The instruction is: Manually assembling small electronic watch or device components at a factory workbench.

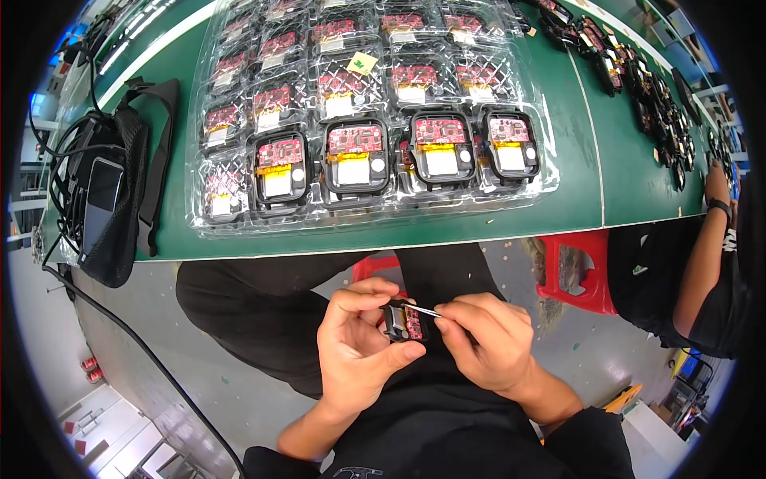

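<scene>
Over my lap, my left hand (351, 359) grips a small black device casing (391, 321) by its edges. A red circuit board (413, 323) shows inside it, with a silvery part beside the board. From the right, my right hand (491, 343) pinches a thin metal tool (423, 310), whose tip reaches the upper edge of the casing. Whether the tool has one prong or two cannot be made out. My fingers partly cover the casing.
Stacked clear plastic trays (367, 211) on the green table (319, 242) hold several similar black casings (356, 156). A black bag (120, 184) with cables lies left. More black parts (658, 112) are heaped right, near another person's arm (706, 247) and a red stool (586, 279).
</scene>
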Demonstrator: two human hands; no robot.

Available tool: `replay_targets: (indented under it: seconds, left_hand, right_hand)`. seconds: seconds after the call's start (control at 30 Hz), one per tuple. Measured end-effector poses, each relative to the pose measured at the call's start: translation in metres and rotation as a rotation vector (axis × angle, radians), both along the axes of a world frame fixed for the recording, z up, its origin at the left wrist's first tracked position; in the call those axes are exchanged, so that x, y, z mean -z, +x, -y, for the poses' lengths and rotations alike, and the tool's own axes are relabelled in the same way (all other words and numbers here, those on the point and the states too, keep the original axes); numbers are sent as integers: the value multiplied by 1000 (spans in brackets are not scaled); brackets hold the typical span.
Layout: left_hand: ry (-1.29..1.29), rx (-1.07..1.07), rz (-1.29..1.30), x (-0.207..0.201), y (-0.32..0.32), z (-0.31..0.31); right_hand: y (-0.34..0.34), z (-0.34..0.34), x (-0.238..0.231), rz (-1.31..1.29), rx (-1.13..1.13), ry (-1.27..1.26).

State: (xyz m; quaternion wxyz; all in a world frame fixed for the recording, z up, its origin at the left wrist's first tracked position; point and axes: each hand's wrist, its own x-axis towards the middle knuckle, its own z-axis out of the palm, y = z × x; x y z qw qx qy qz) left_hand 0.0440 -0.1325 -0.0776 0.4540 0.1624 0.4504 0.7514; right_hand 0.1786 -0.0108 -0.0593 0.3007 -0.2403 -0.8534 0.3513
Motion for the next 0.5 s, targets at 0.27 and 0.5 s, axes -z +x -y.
replay_targets:
  seconds: [0.27, 0.5]
  left_hand:
    - [30, -11, -60, 2, 2, 0]
    - [159, 30, 19, -23, -17, 11]
  right_hand:
    - [1, -3, 1, 27, -43, 88]
    - [12, -18, -27, -69, -77, 65]
